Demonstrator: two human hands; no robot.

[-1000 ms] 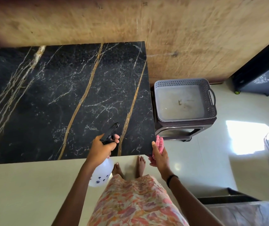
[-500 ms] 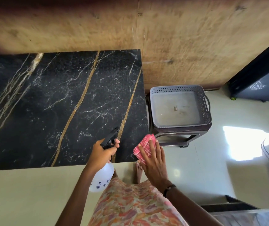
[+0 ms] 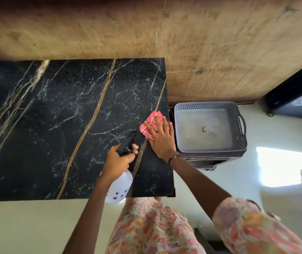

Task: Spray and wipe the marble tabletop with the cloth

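Near the right edge of the black marble desk [image 3: 36, 125], the right hand [image 3: 162, 140] lies flat on a pink checked cloth [image 3: 151, 125], pressing it onto the stone. Its fingers [image 3: 159, 123] are straight and a little spread, and they cover the near part of the cloth; the far part shows beyond the fingertips. A dark band sits on this wrist.

Just beside it, to the left, the left hand [image 3: 119, 161] holds a spray bottle [image 3: 119, 189] above the desk. The fingers are curled around the neck of the bottle, under the black trigger head, and the nozzle points away from the person. The white round body of the bottle hangs below the hand, over the near edge of the desk.

The marble has gold and white veins running diagonally. Right of the desk, a grey plastic basket [image 3: 238, 125] with perforated walls stands on a dark stool. Behind them is a rough brown wall. The floor is pale, with a bright patch of sunlight on the right. The person wears floral clothing.
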